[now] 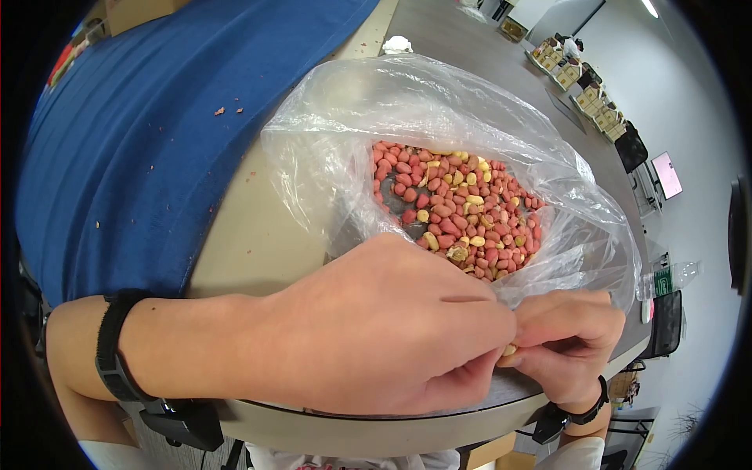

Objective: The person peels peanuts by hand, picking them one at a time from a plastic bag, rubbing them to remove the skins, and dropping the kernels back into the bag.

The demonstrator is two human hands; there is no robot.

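My left hand point(407, 329) reaches across the front of the table, its fingers closed in a pinch that meets my other hand. From the right, my right hand point(568, 337) is closed too, thumb and forefinger pressed together. Between the touching fingertips of both hands shows a small pale yellow peanut point(510, 350), mostly covered by the fingers. Just beyond them lies an open clear plastic bag point(329, 117). Inside it is a spread of peanuts point(470, 211), most with red skins and several pale and bare.
Blue cloth point(141, 149) covers the table's left side, with reddish skin bits point(220, 111) on it. A crumpled white tissue point(397, 45) is behind the bag. At right lies a plastic bottle point(674, 278). Several small boxes point(564, 66) stand farther back.
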